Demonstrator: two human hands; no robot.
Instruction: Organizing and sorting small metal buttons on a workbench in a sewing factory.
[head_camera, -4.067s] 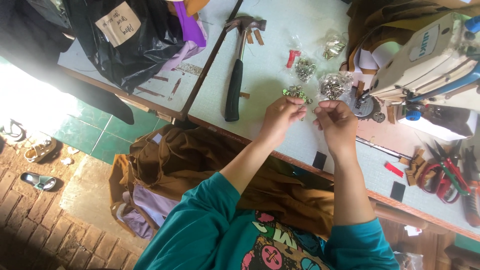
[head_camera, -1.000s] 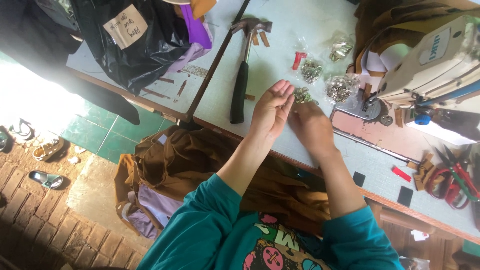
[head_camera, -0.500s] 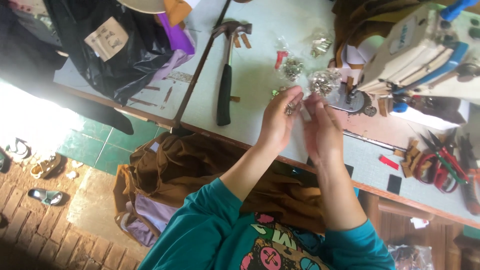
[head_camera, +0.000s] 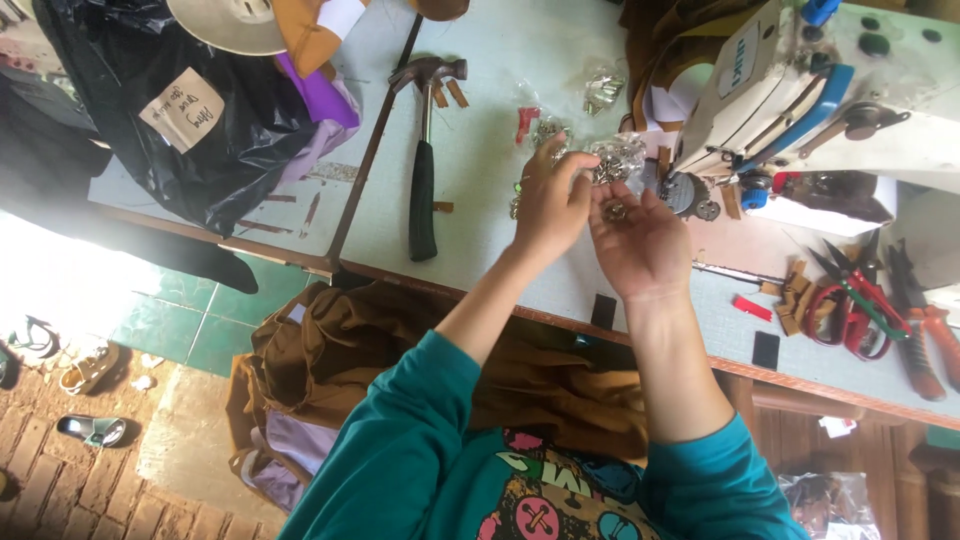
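My right hand (head_camera: 640, 240) is held palm up over the pale work table (head_camera: 480, 110), with a few small metal fittings (head_camera: 614, 211) lying in the palm. My left hand (head_camera: 552, 198) hovers just beside it, fingers pinched close to the fittings and to a clear bag of metal hardware (head_camera: 616, 157) on the table. Whether the left fingers hold a piece I cannot tell. Both arms wear teal sleeves.
A hammer (head_camera: 423, 160) lies left of my hands. A sewing machine (head_camera: 800, 80) stands at the right, with red-handled scissors and pliers (head_camera: 870, 310) near the table edge. A black plastic bag (head_camera: 190, 120) lies far left. Brown fabric (head_camera: 400, 350) hangs below the table.
My hands have parted a little; the right palm has turned up and opened with the small fittings on it, and the left hand has lifted toward the hardware bag.
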